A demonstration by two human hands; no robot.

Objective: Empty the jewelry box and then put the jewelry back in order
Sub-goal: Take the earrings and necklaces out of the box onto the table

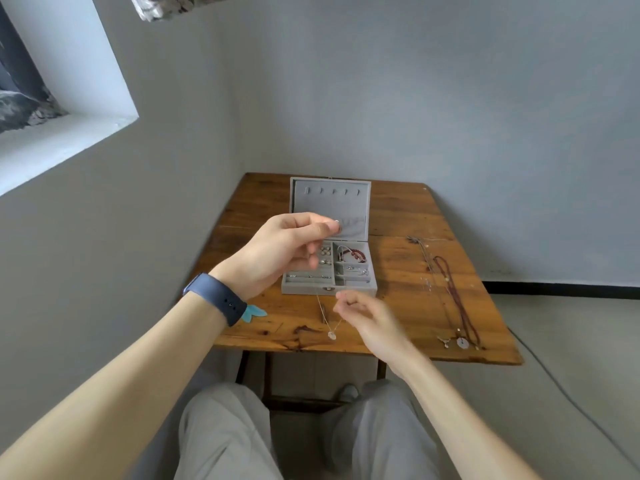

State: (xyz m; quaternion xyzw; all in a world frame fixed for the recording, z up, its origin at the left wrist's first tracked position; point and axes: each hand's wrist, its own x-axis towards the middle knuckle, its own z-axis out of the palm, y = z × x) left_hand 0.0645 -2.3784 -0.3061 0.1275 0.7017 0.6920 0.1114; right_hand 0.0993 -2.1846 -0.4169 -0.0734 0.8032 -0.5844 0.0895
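The grey jewelry box (329,289) stands open on the wooden table (398,258), its lid upright. Inside lie a red bead bracelet (354,254), small earrings (325,251) and rings. My left hand (287,251) is raised in front of the box, with thumb and forefinger pinched on a small silvery end of a thin necklace. Its chain hangs in a V down to a pale pendant (331,335) over the table's front edge. My right hand (367,318), blurred, is pinched at the chain's right strand.
Several necklaces (453,299), one on a dark red cord, lie stretched out along the table's right side. A small teal object (254,312) sits by my left wrist. Walls close off the table at the left and back.
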